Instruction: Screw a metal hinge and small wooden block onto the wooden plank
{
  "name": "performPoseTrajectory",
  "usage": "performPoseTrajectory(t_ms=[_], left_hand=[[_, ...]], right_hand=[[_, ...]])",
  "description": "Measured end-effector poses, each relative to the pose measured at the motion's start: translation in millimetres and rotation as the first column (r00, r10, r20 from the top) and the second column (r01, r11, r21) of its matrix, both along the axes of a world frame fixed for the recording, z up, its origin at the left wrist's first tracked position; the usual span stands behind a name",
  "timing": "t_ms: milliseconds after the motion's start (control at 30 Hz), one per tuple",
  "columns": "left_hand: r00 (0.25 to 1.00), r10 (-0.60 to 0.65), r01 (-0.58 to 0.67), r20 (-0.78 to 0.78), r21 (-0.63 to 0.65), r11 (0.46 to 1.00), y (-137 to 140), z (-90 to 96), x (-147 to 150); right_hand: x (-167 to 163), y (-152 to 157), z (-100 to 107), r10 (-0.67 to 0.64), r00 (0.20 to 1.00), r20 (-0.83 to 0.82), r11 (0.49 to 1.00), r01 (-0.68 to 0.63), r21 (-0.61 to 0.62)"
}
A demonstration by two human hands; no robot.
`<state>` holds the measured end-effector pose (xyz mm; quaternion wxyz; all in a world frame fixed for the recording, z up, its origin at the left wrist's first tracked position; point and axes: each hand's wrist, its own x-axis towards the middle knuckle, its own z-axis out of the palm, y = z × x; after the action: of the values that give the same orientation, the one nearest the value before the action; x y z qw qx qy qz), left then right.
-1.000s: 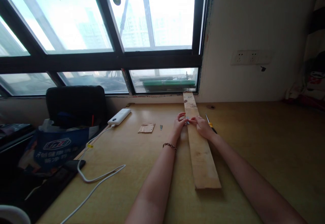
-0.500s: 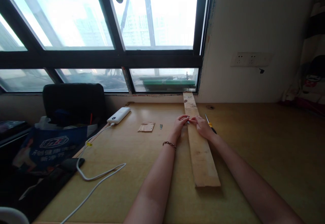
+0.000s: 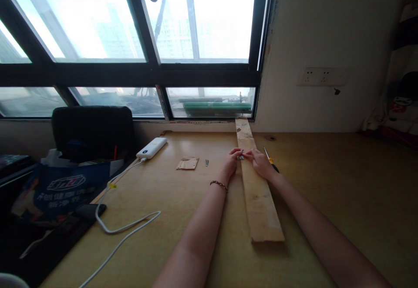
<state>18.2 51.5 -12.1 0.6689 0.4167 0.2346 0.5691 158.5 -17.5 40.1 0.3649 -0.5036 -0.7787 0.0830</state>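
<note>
A long wooden board (image 3: 261,205) lies lengthwise on the table, its far end at the window sill. Over its left edge, my left hand (image 3: 232,159) has its fingers pinched on a small shiny metal piece (image 3: 241,154), too small to name. From the right, my right hand (image 3: 259,161) rests on the board with its fingers closed at the same piece; the fingertips of both hands nearly meet. Just right of my right hand lies a screwdriver (image 3: 271,161) with a yellow and black handle, partly hidden. Several screws (image 3: 207,163) lie left of my left hand.
A small flat wooden piece (image 3: 187,163) lies on the table (image 3: 183,196) beside the screws. Farther left are a white power bank (image 3: 152,148) and its white cable (image 3: 127,232). Past the left edge stand a black chair (image 3: 93,124) and a blue bag (image 3: 62,192).
Both hands stay at the same spot on the board. Slightly more of the shiny metal piece shows between the fingertips. The view has shifted very slightly.
</note>
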Motion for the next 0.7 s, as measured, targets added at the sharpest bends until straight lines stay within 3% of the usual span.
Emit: performPoseTrajectory(t_ms=[233, 467, 700], left_hand=[[0.997, 0.006, -0.001, 0.083, -0.056, 0.998, -4.2, 3.1, 2.9], [0.995, 0.077, -0.072, 0.068, -0.073, 0.995, -8.4, 6.1, 6.4], [0.999, 0.044, -0.044, 0.012, -0.024, 0.999, -5.2, 4.7, 2.3]], right_hand=[[-0.2, -0.7, 0.3, 0.007, 1.0, 0.0, 1.0, -0.007, 0.003], [-0.6, -1.8, 1.0, -0.003, 1.0, 0.018, 1.0, 0.003, 0.002], [-0.5, -2.5, 1.3, -0.01, 0.999, 0.038, 1.0, 0.009, 0.012]])
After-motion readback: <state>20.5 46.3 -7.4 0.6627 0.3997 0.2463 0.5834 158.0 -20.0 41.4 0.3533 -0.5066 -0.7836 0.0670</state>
